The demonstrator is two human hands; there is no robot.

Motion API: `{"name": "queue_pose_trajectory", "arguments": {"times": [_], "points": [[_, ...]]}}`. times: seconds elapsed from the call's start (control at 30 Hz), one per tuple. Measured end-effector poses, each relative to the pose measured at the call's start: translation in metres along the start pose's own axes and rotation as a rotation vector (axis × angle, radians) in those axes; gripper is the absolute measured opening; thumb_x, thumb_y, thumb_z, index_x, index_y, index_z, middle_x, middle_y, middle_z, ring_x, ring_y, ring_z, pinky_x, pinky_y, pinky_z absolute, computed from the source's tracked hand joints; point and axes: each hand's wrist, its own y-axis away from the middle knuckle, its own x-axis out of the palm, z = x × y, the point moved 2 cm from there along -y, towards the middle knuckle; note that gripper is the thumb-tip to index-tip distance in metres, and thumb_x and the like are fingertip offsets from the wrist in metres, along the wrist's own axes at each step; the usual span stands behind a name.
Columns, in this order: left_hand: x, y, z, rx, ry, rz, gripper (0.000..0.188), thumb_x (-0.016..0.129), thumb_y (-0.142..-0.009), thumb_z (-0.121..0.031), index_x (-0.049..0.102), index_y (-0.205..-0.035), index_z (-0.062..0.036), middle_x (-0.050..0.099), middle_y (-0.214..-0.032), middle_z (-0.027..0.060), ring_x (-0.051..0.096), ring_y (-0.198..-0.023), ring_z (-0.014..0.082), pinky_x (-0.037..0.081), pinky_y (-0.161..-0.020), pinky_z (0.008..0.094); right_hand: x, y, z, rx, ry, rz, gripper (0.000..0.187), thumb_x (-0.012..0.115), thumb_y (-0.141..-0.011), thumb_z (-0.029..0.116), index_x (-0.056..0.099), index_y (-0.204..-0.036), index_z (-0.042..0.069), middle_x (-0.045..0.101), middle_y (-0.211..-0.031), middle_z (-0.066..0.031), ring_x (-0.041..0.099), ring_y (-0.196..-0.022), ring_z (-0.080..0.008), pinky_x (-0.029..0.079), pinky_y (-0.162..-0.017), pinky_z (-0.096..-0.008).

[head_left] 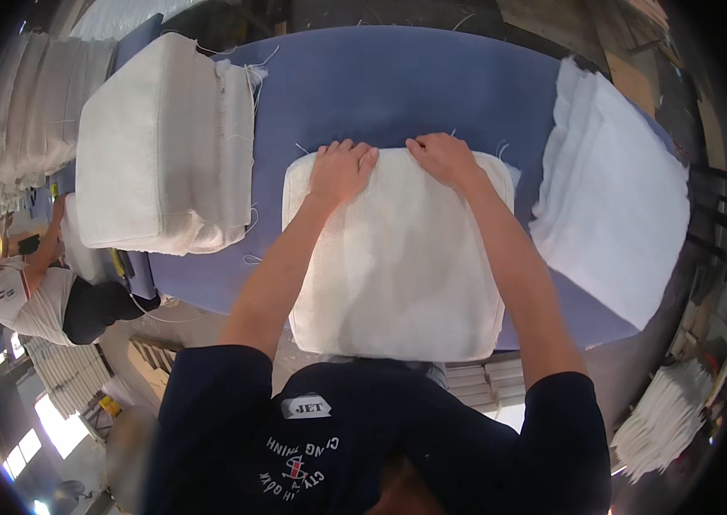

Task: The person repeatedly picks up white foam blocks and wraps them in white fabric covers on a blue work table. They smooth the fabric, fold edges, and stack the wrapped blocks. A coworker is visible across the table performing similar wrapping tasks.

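Note:
A cream fabric-covered cushion point(402, 257) with rounded corners and seamed edges lies flat in front of me, its near edge at my body. My left hand point(343, 172) rests over its far edge left of the middle, fingers curled down on the rim. Right of the middle, my right hand point(444, 160) grips the same edge, fingers bent over it. The undersides of both grips are hidden. Loose threads stick out near the cushion's far corners.
A blue-covered table point(380, 77) spans the view. On its left stands a stack of similar cream cushions point(136, 146); on its right lie layered white batting sheets point(612, 206). Further left are more stacked pieces point(33, 112) and another person point(33, 292) at work.

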Motion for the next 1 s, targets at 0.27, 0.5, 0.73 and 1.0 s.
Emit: {"name": "queue_pose_trajectory", "arguments": {"times": [0.27, 0.5, 0.73, 1.0], "points": [[0.007, 0.176, 0.000, -0.189, 0.102, -0.445, 0.055, 0.063, -0.090, -0.021, 0.044, -0.139, -0.0028, 0.035, -0.143, 0.0325, 0.033, -0.133, 0.0487, 0.030, -0.110, 0.0531, 0.039, 0.220, -0.059, -0.050, -0.032, -0.716, 0.040, 0.057, -0.093, 0.019, 0.053, -0.131, 0.005, 0.052, -0.131, -0.0189, 0.049, -0.121, -0.0377, 0.038, -0.103, -0.0441], [0.034, 0.339, -0.019, -0.828, 0.418, -0.309, 0.073, 0.058, -0.092, -0.047, 0.036, -0.146, -0.0032, 0.043, -0.143, 0.0282, 0.044, -0.130, 0.0434, 0.038, -0.106, 0.0481, 0.140, 0.364, -0.095, 0.479, -0.913, -0.485, 0.055, 0.051, -0.099, 0.043, 0.049, -0.137, 0.003, 0.058, -0.129, -0.0227, 0.056, -0.118, -0.0329, 0.041, -0.101, -0.0380], [0.023, 0.341, -0.001, -0.931, 0.482, -0.141, 0.082, 0.061, -0.088, -0.056, 0.041, -0.144, -0.0001, 0.047, -0.142, 0.0254, 0.046, -0.132, 0.0389, 0.037, -0.108, 0.0440, 0.141, 0.371, -0.106, 0.456, -0.957, -0.398, 0.059, 0.048, -0.097, 0.052, 0.056, -0.131, 0.003, 0.066, -0.118, -0.0179, 0.062, -0.110, -0.0296, 0.044, -0.097, -0.0361], [0.047, 0.393, 0.027, -0.722, 0.799, -0.036, 0.071, 0.062, -0.093, -0.045, 0.046, -0.137, 0.0078, 0.057, -0.132, 0.0204, 0.057, -0.118, 0.0268, 0.043, -0.100, 0.0352, 0.223, 0.467, -0.089, 0.515, -1.221, -0.586, 0.049, 0.051, -0.097, 0.045, 0.063, -0.122, 0.005, 0.069, -0.102, -0.0163, 0.065, -0.098, -0.0260, 0.047, -0.090, -0.0344]]}}
